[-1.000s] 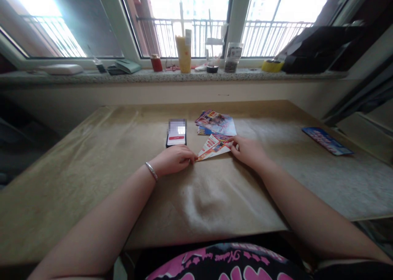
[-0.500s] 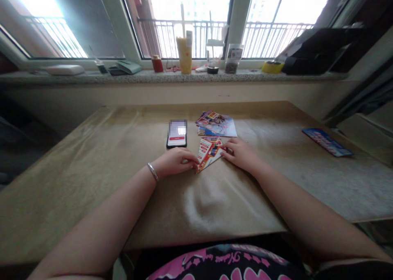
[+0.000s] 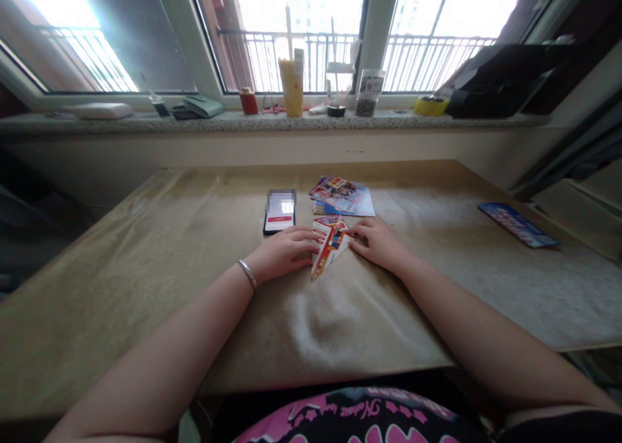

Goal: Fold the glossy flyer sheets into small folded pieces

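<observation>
A printed paper point(image 3: 333, 243), folded into a pointed triangle, lies on the table with its tip towards me. It is white, red and orange with printed figures. My left hand point(image 3: 287, 254), a silver bangle on its wrist, holds the paper's left edge, fingers on top and thumb lower down. At the opposite corner my right hand point(image 3: 379, 243) is closed, pinching the paper between thumb and fingers. Just behind the paper sits a pile of glossy printed sheets point(image 3: 347, 198). A phone point(image 3: 280, 213) with a lit, partly blurred screen lies beyond my left hand.
A brownish cover spreads over the table point(image 3: 204, 236). Far right lies a flat blue printed strip point(image 3: 518, 224). On the windowsill point(image 3: 233, 122) stand a red jar point(image 3: 249, 102), a yellow cup point(image 3: 292, 90), a clear container point(image 3: 368, 96) and yellow tape point(image 3: 431, 105).
My left hand has shifted slightly up along the paper's left edge, its fingers reaching further over it. The paper has turned a little, its tip lower. My right hand has barely moved.
</observation>
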Action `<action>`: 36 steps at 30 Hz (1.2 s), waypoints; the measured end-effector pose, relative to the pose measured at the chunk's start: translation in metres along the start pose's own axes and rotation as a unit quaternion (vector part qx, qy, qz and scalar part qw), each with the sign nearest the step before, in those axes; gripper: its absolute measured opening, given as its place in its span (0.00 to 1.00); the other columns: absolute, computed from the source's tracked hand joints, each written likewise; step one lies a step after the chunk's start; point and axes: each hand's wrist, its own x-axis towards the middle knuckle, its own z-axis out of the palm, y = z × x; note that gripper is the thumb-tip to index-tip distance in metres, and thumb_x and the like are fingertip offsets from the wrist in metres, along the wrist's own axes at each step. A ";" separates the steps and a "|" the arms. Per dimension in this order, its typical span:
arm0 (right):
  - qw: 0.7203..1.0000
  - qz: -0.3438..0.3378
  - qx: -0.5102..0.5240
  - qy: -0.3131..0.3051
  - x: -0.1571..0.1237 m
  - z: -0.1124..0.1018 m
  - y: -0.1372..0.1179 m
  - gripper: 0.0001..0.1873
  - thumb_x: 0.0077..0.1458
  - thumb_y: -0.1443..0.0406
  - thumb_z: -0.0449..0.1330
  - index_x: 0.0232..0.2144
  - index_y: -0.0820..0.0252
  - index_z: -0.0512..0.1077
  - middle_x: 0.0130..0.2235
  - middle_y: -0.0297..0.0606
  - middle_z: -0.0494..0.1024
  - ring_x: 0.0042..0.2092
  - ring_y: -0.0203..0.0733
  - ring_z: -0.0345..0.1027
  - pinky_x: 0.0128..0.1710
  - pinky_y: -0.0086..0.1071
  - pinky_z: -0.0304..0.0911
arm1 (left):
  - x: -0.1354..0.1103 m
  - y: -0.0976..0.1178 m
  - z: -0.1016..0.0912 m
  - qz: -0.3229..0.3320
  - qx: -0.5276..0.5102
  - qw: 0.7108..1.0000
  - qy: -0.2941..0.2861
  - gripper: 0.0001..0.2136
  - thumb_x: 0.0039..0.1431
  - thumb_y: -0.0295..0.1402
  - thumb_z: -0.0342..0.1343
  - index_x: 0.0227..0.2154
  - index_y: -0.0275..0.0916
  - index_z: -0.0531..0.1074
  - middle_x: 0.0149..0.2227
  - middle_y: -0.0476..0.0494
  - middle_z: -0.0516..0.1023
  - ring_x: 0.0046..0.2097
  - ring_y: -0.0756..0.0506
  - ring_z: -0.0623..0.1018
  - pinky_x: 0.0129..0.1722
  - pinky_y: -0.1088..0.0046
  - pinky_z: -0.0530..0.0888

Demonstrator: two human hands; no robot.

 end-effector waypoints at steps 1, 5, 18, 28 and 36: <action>1.000 -0.002 0.003 0.001 0.000 0.000 0.000 0.17 0.55 0.61 0.57 0.46 0.56 0.75 0.41 0.43 0.74 0.44 0.45 0.66 0.47 0.37 0.62 | 0.000 0.000 0.000 0.003 0.002 1.000 -0.007 0.14 0.60 0.33 0.55 0.49 0.43 0.72 0.55 0.44 0.71 0.59 0.42 0.66 0.58 0.62 0.67; 0.999 0.006 0.046 0.017 0.001 0.001 -0.001 0.16 0.52 0.62 0.59 0.44 0.57 0.75 0.40 0.42 0.74 0.42 0.44 0.67 0.45 0.37 0.63 | 0.000 0.001 -0.002 -0.009 -0.013 0.999 -0.039 0.15 0.60 0.31 0.55 0.50 0.44 0.71 0.55 0.46 0.71 0.63 0.42 0.61 0.60 0.60 0.65; 0.975 0.043 0.213 0.038 0.003 -0.008 0.006 0.20 0.59 0.58 0.48 0.26 0.60 0.73 0.33 0.40 0.76 0.40 0.43 0.68 0.43 0.36 0.63 | 0.001 0.006 -0.005 -0.029 -0.041 0.996 -0.074 0.18 0.58 0.31 0.55 0.52 0.41 0.69 0.57 0.41 0.69 0.59 0.43 0.67 0.59 0.62 0.66; 0.983 -0.038 0.179 0.005 -0.003 -0.011 0.009 0.09 0.53 0.62 0.58 0.27 0.59 0.75 0.39 0.42 0.76 0.43 0.42 0.69 0.47 0.37 0.64 | -0.001 0.004 -0.004 -0.017 -0.027 0.998 -0.051 0.18 0.58 0.35 0.57 0.52 0.43 0.69 0.56 0.41 0.70 0.65 0.39 0.56 0.60 0.55 0.64; 0.993 -0.078 0.088 -0.023 -0.004 -0.008 0.011 0.11 0.54 0.63 0.59 0.40 0.55 0.76 0.44 0.41 0.76 0.48 0.45 0.67 0.52 0.42 0.60 | 0.001 0.008 0.000 -0.018 -0.045 0.997 -0.052 0.20 0.57 0.40 0.59 0.52 0.44 0.70 0.53 0.38 0.70 0.58 0.40 0.67 0.58 0.58 0.65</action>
